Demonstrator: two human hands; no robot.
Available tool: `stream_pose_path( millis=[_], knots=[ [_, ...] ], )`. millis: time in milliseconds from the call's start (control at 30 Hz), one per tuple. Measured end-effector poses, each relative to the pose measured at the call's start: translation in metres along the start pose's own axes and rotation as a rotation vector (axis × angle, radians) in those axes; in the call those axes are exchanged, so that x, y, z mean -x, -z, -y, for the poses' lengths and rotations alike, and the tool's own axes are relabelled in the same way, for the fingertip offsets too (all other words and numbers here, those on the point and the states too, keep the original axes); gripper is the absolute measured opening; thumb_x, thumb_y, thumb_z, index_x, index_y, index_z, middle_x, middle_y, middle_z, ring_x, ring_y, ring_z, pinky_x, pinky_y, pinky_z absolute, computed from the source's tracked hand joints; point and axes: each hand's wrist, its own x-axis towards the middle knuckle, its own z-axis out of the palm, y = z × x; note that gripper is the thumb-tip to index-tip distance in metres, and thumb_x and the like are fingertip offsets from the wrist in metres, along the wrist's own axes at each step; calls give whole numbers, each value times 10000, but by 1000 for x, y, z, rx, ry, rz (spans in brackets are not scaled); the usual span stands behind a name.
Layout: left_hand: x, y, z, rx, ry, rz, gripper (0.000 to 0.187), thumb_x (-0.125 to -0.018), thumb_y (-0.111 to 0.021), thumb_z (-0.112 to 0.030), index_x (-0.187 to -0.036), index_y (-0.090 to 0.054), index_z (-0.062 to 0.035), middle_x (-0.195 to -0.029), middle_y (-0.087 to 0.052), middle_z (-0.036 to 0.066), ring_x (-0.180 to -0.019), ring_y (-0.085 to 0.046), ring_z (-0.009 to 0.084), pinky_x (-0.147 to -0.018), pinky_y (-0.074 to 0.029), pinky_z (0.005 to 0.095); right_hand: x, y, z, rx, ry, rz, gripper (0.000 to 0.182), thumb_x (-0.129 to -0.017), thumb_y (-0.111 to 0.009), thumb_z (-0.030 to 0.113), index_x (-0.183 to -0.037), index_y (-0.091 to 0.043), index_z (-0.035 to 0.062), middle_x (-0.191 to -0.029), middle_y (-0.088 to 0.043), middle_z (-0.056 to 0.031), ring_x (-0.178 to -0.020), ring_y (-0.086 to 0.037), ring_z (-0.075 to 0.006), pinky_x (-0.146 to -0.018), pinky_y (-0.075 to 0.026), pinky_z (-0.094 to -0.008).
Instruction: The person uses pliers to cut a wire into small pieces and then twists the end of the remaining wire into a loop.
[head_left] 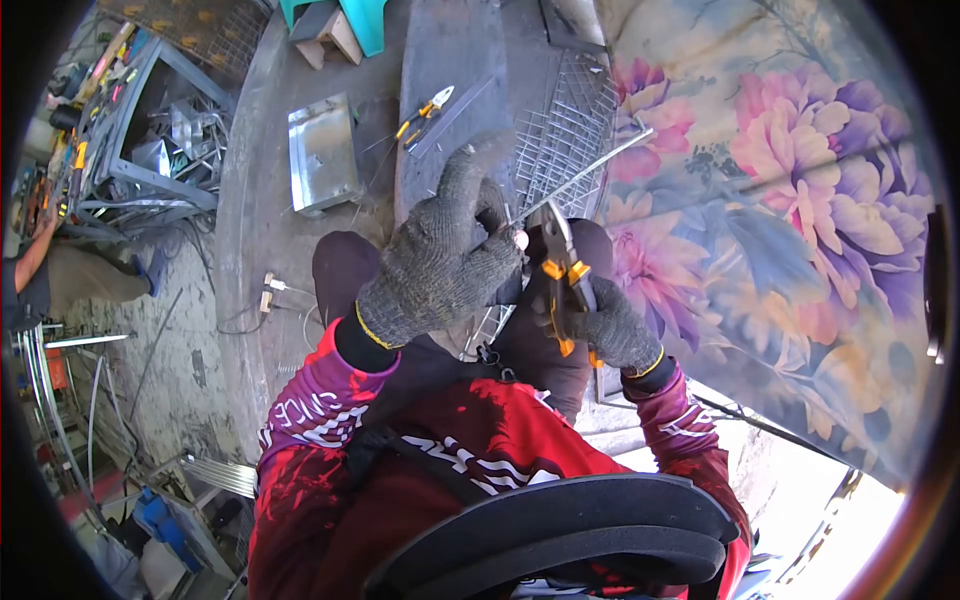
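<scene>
In a dark grey glove, my left hand (pixel 435 265) pinches a thin metal rod (pixel 585 172) near its lower end, the bare thumb tip showing. The rod slants up to the right. My right hand (pixel 610 325), also gloved, is wrapped round the orange and black handles of pliers (pixel 566 262). The pliers' jaws are close to the rod's lower end; whether they touch it I cannot tell. Behind the rod lies a wire grid (pixel 560 135).
A second pair of pliers (pixel 425 118) lies beyond my left hand, near a shiny metal box (pixel 325 155). Flowered cloth (pixel 790 200) spreads at the right. A shelf of scrap metal (pixel 170 150) and another person's arm (pixel 38 250) are at the left.
</scene>
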Motion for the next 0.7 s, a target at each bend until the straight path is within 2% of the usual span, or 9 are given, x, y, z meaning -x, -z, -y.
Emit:
stream_pose_path(
  millis=[67,133,167,267,333,367,467,567,700],
  knots=[
    [2,-3,0,-34,-92,-158,492,-845,-706,-127,-1292,-528,-25,-932,-608,121,-890,-627,258,-830,-487,385,3,-4,8,-36,-12,69,388,-870,-627,125,-1242,-576,25,-979,-654,-43,-900,-633,-176,-806,-520,-315],
    [4,0,6,-164,-156,-160,438,-843,-711,-145,-1223,-546,0,-1047,-596,124,-970,-619,257,-881,-476,388,4,-6,16,407,-66,31,440,-890,-593,104,-1324,-546,49,-989,-660,-60,-933,-644,-195,-857,-516,-337],
    [6,3,9,-296,-223,-159,394,-841,-716,-162,-1153,-565,25,-1161,-584,127,-1049,-610,257,-933,-464,391,4,-8,17,406,-67,41,440,-890,-593,104,-1324,-546,49,-989,-660,-60,-933,-644,-195,-857,-516,-337],
    [13,11,-3,-495,-290,-159,299,-827,-736,-190,-1029,-634,5,-1196,-558,141,-1086,-610,289,-940,-463,393,2,-11,19,469,32,-52,532,-889,-604,91,-1410,-498,79,-1127,-639,-97,-1041,-630,-222,-944,-488,-363],
    [18,18,-9,-508,-305,-120,275,-824,-744,-206,-978,-650,2,-1188,-558,148,-1078,-610,306,-929,-469,388,-5,-4,22,778,418,-64,632,-858,-644,87,-1460,-453,89,-1284,-572,-125,-1168,-572,-231,-1025,-438,-372],
    [19,20,-12,-520,-326,-84,260,-820,-752,-223,-926,-665,-2,-1180,-558,155,-1070,-610,323,-918,-476,383,-3,0,19,778,417,-63,632,-858,-644,87,-1460,-453,89,-1284,-572,-125,-1168,-572,-231,-1025,-438,-372],
    [20,25,-18,-373,-194,-94,277,-808,-768,-247,-859,-655,1,-1127,-567,163,-1008,-611,338,-855,-489,398,-3,2,21,408,81,118,693,-838,-650,86,-1485,-401,71,-1313,-545,-116,-1228,-518,-222,-1078,-380,-355],
    [12,29,-20,-583,-274,-99,317,-787,-791,-275,-805,-627,-5,-1029,-559,162,-927,-598,331,-791,-481,416,1,-8,49,372,245,292,676,-843,-644,65,-1476,-408,55,-1265,-566,-93,-1197,-521,-209,-1079,-373,-350],
    [10,32,-29,-726,-355,-112,342,-781,-803,-277,-755,-584,-16,-890,-542,138,-829,-582,317,-726,-470,416,0,-19,63,346,204,339,647,-849,-622,26,-1465,-425,54,-1216,-583,-72,-1161,-525,-190,-1072,-377,-343]
  ],
)
